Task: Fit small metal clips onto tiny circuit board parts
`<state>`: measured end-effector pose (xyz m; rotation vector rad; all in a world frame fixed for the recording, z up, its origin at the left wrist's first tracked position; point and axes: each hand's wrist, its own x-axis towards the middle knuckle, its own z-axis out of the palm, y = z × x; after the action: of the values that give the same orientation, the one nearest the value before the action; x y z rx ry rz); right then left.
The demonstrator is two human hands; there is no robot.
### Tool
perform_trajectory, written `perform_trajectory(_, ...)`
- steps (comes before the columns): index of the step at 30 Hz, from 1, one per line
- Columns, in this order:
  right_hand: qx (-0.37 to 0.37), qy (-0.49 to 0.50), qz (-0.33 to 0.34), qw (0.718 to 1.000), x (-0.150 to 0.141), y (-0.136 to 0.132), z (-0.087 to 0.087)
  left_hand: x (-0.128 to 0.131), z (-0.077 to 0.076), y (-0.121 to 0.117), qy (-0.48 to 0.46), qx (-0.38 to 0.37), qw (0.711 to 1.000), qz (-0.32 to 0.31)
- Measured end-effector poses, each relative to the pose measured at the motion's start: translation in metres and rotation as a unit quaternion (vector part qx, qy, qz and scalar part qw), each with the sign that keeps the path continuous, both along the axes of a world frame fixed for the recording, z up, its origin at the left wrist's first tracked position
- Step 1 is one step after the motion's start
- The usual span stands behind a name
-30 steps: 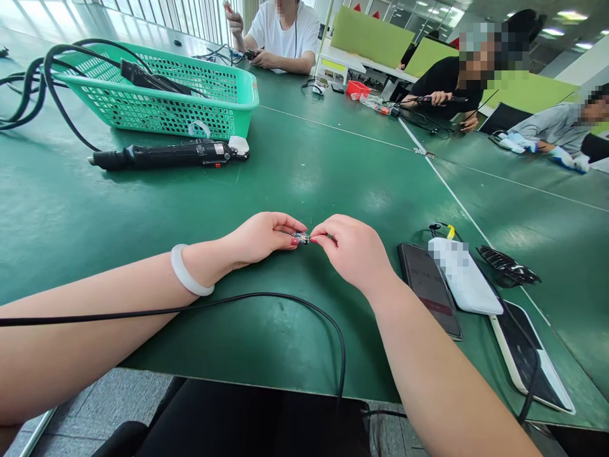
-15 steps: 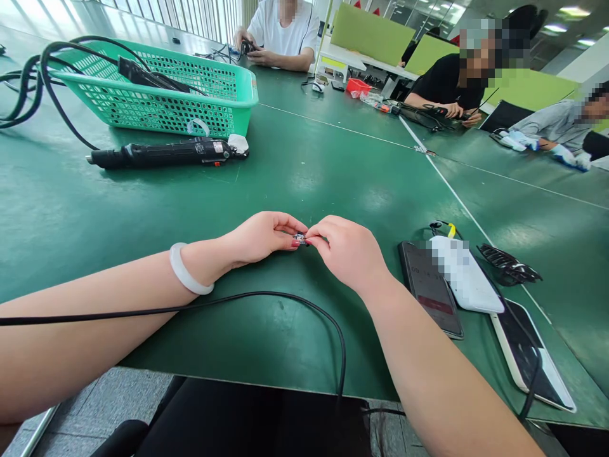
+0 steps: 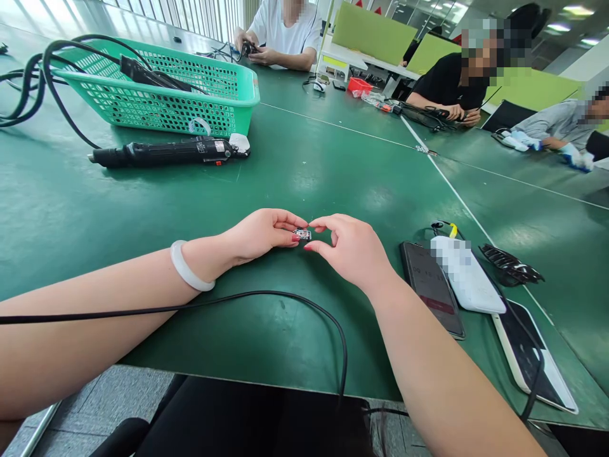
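Between thumb and fingertips, my left hand [image 3: 266,236] pinches a small black-and-white part [image 3: 303,235] that looks like a tiny circuit board; its details are too small to read. A white bangle circles the left wrist. Just right of the part is my right hand [image 3: 349,247], thumb and fingers parted around the part's free end, with nothing visible in its grip. Both hands are low over the green table [image 3: 304,184].
A black cable [image 3: 266,294] crosses before me. An electric screwdriver [image 3: 166,153] lies by a green basket [image 3: 157,95]. To the right are a dark phone [image 3: 431,289], a white device [image 3: 469,273], a tablet [image 3: 533,355] and black glasses [image 3: 511,264]. Several people sit across the table.
My right thumb and fingertips have come apart and off the small board, so more of it shows. My left hand keeps its pinch in nearly the same place.
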<state>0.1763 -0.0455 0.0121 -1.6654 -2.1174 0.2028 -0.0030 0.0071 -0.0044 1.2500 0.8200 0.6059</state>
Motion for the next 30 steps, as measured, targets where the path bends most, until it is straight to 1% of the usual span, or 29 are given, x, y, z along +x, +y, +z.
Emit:
perform_trajectory(6, -0.02, 0.01, -0.009, 1.0, 0.001, 0.004, -0.005, 0.0, -0.002, 0.001, -0.007, -0.011, 1.0, 0.009)
perform_trajectory(12, -0.019, 0.031, 0.0, 0.999, 0.001, 0.005, -0.007, -0.001, -0.001, 0.0, 0.007, -0.002, 1.0, 0.012)
perform_trajectory(16, 0.002, 0.055, -0.018, 0.998, 0.003, 0.009, -0.01, -0.001, 0.0, -0.001, -0.001, -0.002, 1.0, 0.004)
perform_trajectory(21, 0.042, 0.047, -0.052, 0.997, 0.007, 0.015, -0.017, -0.003, -0.003, 0.0, -0.001, 0.011, 1.0, 0.005)
perform_trajectory(30, 0.059, 0.044, -0.048, 0.996, 0.003, 0.015, -0.02, -0.001, -0.002, -0.001, 0.004, 0.011, 1.0, 0.007)
